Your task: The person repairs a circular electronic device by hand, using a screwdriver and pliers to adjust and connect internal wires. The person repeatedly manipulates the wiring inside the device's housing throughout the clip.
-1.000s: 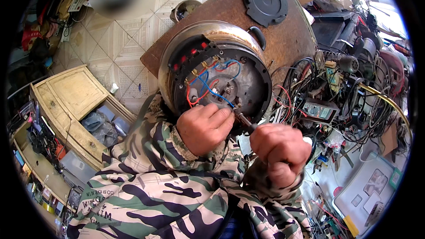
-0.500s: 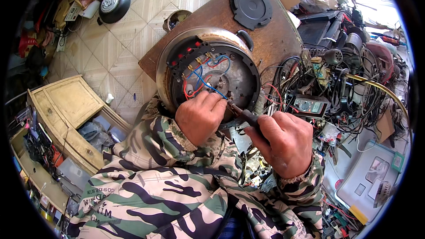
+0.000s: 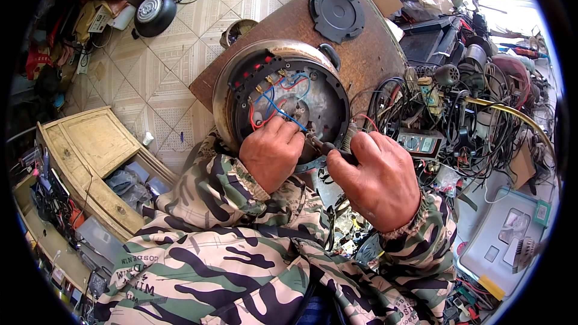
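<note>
Left hand (image 3: 272, 151) now pinches blue wire (image 3: 283, 114); right hand (image 3: 379, 180), fisted on screwdriver (image 3: 328, 146), has brought tip beside left fingers inside upturned cooker base (image 3: 283, 93).

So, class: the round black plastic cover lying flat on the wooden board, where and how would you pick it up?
Take the round black cover by its outer rim, coming from above with fingers on opposite edges. It lies flat and apart from the opened cooker, and its low disc shape probably offers no better hold than the rim.

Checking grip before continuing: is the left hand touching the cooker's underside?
Touching: the head view shows the left hand resting its fingertips on the upturned cooker base beside the blue wire.
</note>
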`<act>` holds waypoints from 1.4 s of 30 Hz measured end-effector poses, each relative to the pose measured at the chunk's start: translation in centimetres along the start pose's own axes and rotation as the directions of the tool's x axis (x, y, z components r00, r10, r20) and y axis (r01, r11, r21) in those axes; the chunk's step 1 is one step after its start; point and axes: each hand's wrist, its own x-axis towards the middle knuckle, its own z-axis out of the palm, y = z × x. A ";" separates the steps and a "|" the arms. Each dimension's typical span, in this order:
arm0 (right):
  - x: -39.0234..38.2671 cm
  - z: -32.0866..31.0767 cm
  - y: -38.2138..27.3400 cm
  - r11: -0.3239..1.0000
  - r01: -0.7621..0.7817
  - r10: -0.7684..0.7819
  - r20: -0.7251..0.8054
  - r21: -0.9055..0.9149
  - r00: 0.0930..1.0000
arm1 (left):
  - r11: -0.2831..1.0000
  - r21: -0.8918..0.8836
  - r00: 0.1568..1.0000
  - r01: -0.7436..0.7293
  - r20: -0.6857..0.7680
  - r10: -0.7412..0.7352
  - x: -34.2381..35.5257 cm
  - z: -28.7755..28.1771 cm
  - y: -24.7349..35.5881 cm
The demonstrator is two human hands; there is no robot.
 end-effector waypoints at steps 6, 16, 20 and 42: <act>-0.6 -0.4 -0.9 0.931 -0.358 0.347 0.141 0.067 0.927 | 1.000 0.005 1.000 -0.015 0.003 0.015 0.0 0.3 -0.1; 1.4 -0.2 -0.5 0.998 0.043 -0.044 -0.009 -0.040 0.999 | 1.000 0.002 1.000 -0.015 -0.009 0.015 -0.1 0.0 0.0; 0.7 -0.7 -1.4 0.963 -0.250 0.259 0.106 -0.098 0.960 | 1.000 0.005 0.999 -0.010 0.035 0.009 0.1 0.2 0.1; -0.1 0.9 0.0 0.988 -0.144 0.151 -0.129 0.061 0.980 | 0.976 -0.061 0.878 0.211 0.451 -0.162 2.1 -2.3 -0.9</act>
